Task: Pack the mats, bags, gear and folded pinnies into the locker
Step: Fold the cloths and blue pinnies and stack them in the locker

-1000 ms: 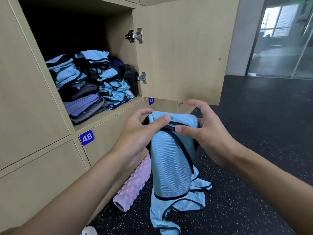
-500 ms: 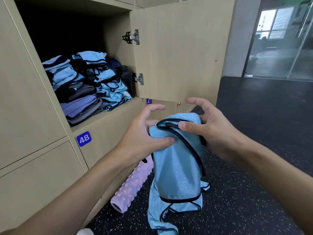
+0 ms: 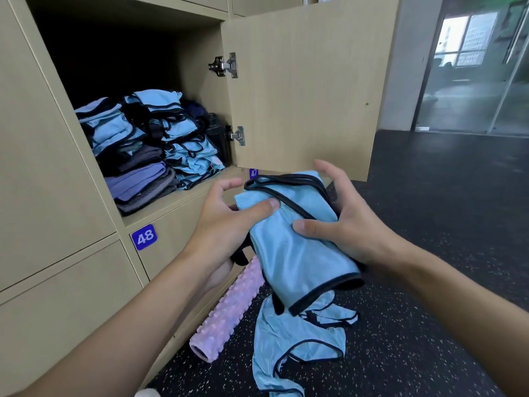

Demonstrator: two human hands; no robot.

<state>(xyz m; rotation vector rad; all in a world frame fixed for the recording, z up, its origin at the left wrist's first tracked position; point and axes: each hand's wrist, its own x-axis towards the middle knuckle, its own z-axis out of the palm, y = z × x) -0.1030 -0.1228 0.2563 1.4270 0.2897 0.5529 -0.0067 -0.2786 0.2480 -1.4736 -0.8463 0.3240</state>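
A light blue pinny point(image 3: 297, 242) with black trim is folded between my hands in front of the open locker point(image 3: 177, 202). My left hand point(image 3: 226, 222) grips its left side, thumb pressed on top. My right hand point(image 3: 343, 222) holds the right side with the thumb on the cloth. Inside the locker sit stacks of folded blue pinnies point(image 3: 171, 130) and folded purple and grey mats point(image 3: 140, 181). A dark bottle point(image 3: 215, 133) stands at the locker's right wall.
The locker door point(image 3: 306, 90) hangs open to the right. On the dark speckled floor lie a pink foam roller point(image 3: 229, 308) and an unfolded blue pinny point(image 3: 289, 342). Closed locker 48 point(image 3: 144, 237) is below. A glass door point(image 3: 469, 70) is far right.
The hanging lower half of the pinny has been folded up into a shorter bundle. Both hands shifted down and regripped, and the view moved closer to the locker.
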